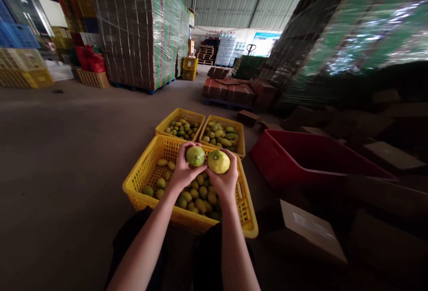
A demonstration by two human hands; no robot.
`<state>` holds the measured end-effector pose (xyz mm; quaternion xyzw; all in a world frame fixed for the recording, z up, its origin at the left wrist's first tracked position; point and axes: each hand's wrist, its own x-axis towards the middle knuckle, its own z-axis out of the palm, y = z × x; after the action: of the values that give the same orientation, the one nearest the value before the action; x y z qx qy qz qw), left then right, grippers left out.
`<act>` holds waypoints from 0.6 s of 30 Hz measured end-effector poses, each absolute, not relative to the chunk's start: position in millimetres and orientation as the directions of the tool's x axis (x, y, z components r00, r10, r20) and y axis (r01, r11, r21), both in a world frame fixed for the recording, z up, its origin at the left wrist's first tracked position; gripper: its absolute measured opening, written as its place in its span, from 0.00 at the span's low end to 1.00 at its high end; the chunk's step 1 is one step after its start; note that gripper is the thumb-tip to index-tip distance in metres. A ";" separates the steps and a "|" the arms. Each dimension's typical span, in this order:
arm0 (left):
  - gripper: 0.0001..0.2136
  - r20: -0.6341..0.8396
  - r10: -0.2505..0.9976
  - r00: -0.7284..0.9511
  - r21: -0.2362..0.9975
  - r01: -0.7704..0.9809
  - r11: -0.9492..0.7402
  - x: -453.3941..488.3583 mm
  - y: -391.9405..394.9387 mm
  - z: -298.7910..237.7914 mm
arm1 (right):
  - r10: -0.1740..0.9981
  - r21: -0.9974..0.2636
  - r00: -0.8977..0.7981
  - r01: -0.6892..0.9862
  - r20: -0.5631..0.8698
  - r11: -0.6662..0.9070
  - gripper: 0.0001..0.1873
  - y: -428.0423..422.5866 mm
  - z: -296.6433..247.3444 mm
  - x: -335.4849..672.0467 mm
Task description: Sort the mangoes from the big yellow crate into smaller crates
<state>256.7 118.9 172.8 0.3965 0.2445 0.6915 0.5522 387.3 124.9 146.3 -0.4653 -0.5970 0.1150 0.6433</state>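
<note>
My left hand (182, 168) is closed round a green lemon (195, 156), its pointed tip facing me. A yellow lemon (218, 162) sits in my right hand (228, 182), the stem end towards me. Both hands are held side by side above a large yellow crate (140, 195) with slotted walls. Inside that crate lie several green and yellow lemons (202, 193), partly hidden by my forearms.
Behind stand two smaller yellow crates of lemons, a left one (163, 126) and a right one (239, 126). A red tub (272, 159) and a cardboard box (309, 228) are at the right. Wrapped pallet stacks (129, 27) rise further back.
</note>
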 end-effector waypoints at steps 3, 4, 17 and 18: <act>0.28 0.332 0.941 -0.067 0.786 -0.531 -0.315 252.6 117.6 174.9 | 0.701 -0.733 0.251 0.387 0.667 0.559 0.29 123.7 145.4 382.7; 0.27 0.356 0.932 -0.063 0.786 -0.519 -0.335 250.4 117.5 174.8 | 0.708 -0.740 0.250 0.375 0.661 0.558 0.30 123.1 145.1 380.9; 0.23 0.143 0.966 -0.214 0.866 -0.446 -0.227 241.4 123.6 165.3 | 0.856 -0.919 0.343 0.059 0.386 0.391 0.30 118.5 145.4 359.2; 0.20 0.075 0.969 -0.234 0.881 -0.441 -0.174 241.6 126.6 162.8 | 0.882 -0.940 0.351 -0.015 0.314 0.341 0.26 119.2 145.1 358.2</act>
<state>241.6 126.6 162.8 0.3438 0.3845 0.6848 0.5148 358.2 119.2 145.1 -0.4683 -0.4626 0.3321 0.6756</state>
